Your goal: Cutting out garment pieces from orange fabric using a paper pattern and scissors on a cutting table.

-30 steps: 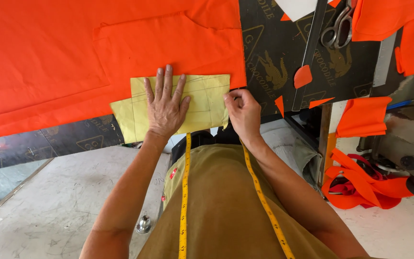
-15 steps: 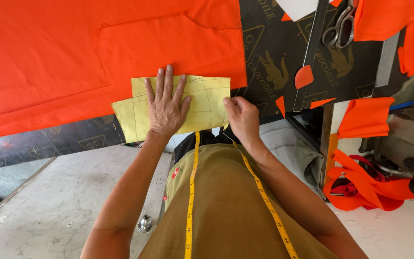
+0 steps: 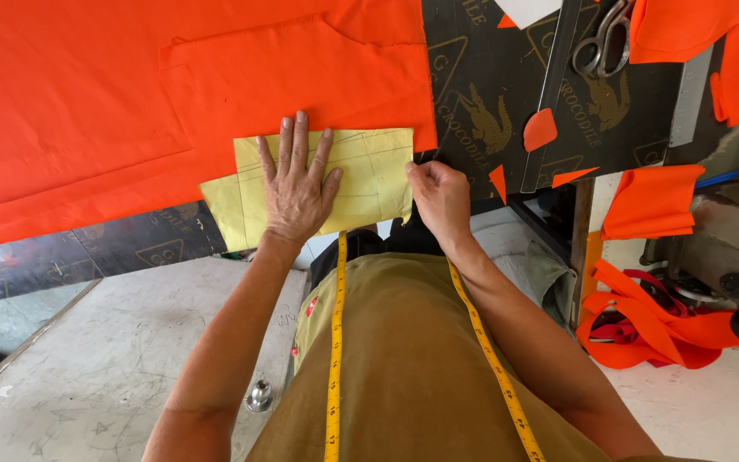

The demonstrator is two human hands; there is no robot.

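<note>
A yellow paper pattern (image 3: 369,167) with pencilled lines lies on the near edge of a large orange fabric (image 3: 130,103), spread over a dark printed table (image 3: 481,77). My left hand (image 3: 295,184) presses flat on the pattern with its fingers spread. At the pattern's right edge sits my right hand (image 3: 440,192), fingers curled and pinched together; whatever is between the fingertips is hidden. A yellow tape measure (image 3: 334,359) hangs down my front over an olive garment.
Scissors (image 3: 602,38) lie at the table's far right beside a long dark ruler (image 3: 549,94). Small orange scraps (image 3: 540,128) dot the table. A folded orange piece (image 3: 652,201) and a heap of orange strips (image 3: 652,321) sit to the right. Below is a concrete floor (image 3: 87,368).
My right hand has shifted a little along the pattern's right edge. The left hand stays flat on the pattern.
</note>
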